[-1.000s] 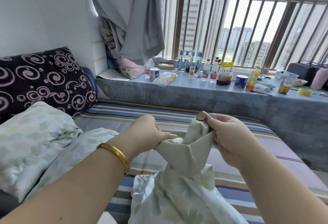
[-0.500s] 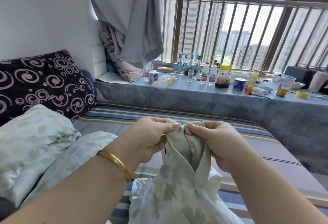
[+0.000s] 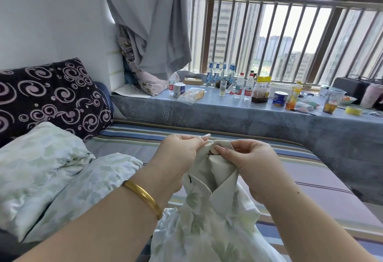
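Observation:
A pale green leaf-print cover point(image 3: 209, 222) with a plain beige flap rises from the bed in front of me. Its top corner is bunched between both hands. My left hand point(image 3: 180, 158) pinches the fabric edge from the left, a gold bangle on its wrist. My right hand point(image 3: 246, 162) pinches the flap from the right, thumb and forefinger on a round button point(image 3: 213, 151) at the meeting point. A dark buttonhole slit point(image 3: 189, 179) shows lower on the flap.
The striped mattress point(image 3: 300, 170) spreads under the cover. A leaf-print quilt point(image 3: 41, 170) and a dark swirl-pattern pillow point(image 3: 47, 97) lie to the left. Behind runs a grey stone ledge point(image 3: 217, 114) crowded with bottles, cups and tape, below a barred window and a grey curtain point(image 3: 149, 21).
The right hand held the button up apart from the left hand; the hands have come together and now both pinch the fabric at the button.

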Demonstrator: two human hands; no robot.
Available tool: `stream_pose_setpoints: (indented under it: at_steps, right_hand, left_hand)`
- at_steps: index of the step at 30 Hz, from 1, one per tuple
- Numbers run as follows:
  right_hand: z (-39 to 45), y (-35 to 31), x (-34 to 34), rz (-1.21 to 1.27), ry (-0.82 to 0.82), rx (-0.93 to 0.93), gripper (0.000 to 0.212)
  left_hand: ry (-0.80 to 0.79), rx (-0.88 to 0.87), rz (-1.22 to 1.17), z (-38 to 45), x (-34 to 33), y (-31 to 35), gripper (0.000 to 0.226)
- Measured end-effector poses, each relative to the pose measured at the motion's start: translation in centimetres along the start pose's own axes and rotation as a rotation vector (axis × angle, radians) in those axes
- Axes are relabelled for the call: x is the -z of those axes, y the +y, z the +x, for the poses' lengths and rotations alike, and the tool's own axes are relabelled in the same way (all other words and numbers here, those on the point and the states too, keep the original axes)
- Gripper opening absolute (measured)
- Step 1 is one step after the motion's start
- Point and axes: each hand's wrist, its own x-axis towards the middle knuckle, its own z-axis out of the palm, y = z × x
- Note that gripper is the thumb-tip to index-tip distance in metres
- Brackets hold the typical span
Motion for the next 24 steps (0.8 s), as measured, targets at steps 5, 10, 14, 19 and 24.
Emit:
stream_pose_setpoints:
  at_steps: [5,10,14,19,24]
  right_hand:
    - [0.0,0.0,-0.3,-0.048,0.032,0.015,0.028]
    - [0.2,0.0,-0.2,-0.073,0.030,0.011,0.024]
    - [0.5,0.3,0.0,-0.016,-0.004,-0.097,0.014]
    - [0.7,0.7,0.7,0.090,-0.024,-0.210,0.014]
    - [0.6,0.7,0.7,0.073,-0.037,-0.225,0.018]
  left_hand:
    - [0.032,-0.027,0.002,-0.5,-0.4,0.0,0.018]
    - [0.029,-0.042,0.003,-0.8,-0.4,0.2,0.019]
    - [-0.029,-0.053,0.046,-0.9,-0.2,0.2,0.015]
    - [-0.228,0.077,-0.050,-1.0,0.3,1.2,0.038]
    - [-0.298,0.024,-0.010,-1.3,0.4,0.7,0.022]
